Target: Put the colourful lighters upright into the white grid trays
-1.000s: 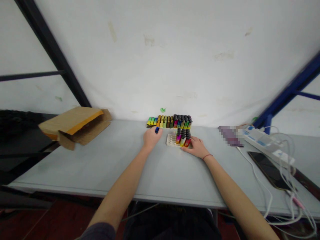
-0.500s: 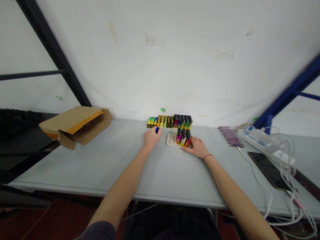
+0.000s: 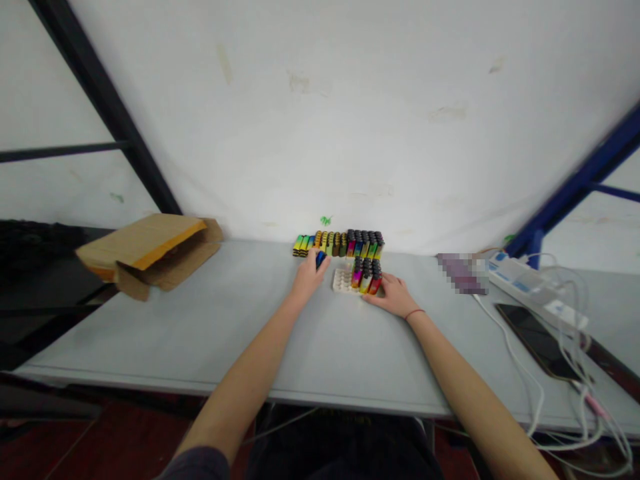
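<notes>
Just left of a white tray with rows of holes [image 3: 343,281], my left hand [image 3: 306,277] is closed around a dark blue lighter [image 3: 321,259], whose upper part shows above the fingers. Upright lighters with black tops [image 3: 367,276], in pink, yellow and red, fill the right part of the tray; holes show on its left part. My right hand [image 3: 397,297] grips the tray's right end, thumb along the front and fingers at the side. Behind the tray stand more black-topped lighters [image 3: 366,245]. Left of them are yellow and dark ones [image 3: 331,244] and a stack of green-yellow ones lying down [image 3: 303,246].
An open cardboard box [image 3: 150,250] lies on the grey table [image 3: 200,333] at the left. To the right are a phone [image 3: 540,340], a blurred purple item [image 3: 463,273], a power strip [image 3: 535,287] and loose white cables. A white wall [image 3: 320,133] bounds the back.
My left hand has moved right, away from the lying stack and closer to the tray, with the blue lighter in it. My right hand stays at the tray.
</notes>
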A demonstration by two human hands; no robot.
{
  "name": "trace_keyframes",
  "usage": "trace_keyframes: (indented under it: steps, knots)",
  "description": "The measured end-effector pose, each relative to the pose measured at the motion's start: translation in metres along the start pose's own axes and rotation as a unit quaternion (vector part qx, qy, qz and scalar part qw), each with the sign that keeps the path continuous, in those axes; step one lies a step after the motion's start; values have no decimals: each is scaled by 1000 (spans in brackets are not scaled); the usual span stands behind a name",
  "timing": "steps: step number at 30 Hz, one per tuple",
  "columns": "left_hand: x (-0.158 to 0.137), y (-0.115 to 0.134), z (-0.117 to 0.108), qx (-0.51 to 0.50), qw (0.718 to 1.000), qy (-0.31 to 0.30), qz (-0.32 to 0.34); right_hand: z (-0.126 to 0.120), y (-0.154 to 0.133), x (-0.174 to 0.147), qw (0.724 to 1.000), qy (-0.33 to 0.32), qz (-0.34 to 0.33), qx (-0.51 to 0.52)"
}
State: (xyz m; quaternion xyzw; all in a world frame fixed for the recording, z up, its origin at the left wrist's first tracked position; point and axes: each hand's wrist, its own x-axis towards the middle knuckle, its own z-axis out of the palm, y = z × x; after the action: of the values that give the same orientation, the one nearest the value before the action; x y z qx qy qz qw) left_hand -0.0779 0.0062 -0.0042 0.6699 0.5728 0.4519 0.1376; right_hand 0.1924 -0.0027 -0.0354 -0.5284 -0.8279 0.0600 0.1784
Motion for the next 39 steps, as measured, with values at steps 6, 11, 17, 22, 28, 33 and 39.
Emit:
trace_keyframes:
  steps: [6,11,17,22,28,33,39]
  knots:
    - [2,5,2,-33,994,-35,96,2,-1,2,1000,14,12,5]
    - [-3,15,7,-98,981,-130,109,3,-1,5,1000,12,21,0]
    - [-13,22,20,-157,966,-180,95,5,-1,5,1000,13,23,1]
    - [-17,19,25,-157,966,-180,102,3,-3,4,1000,5,23,3]
    - [-18,20,25,-108,973,-123,160,3,-3,3,1000,8,16,5]
    - [-17,22,22,-72,974,-82,199,4,-2,3,1000,10,16,1]
    - [-22,24,24,-70,968,-129,205,2,-3,2,1000,5,22,-3]
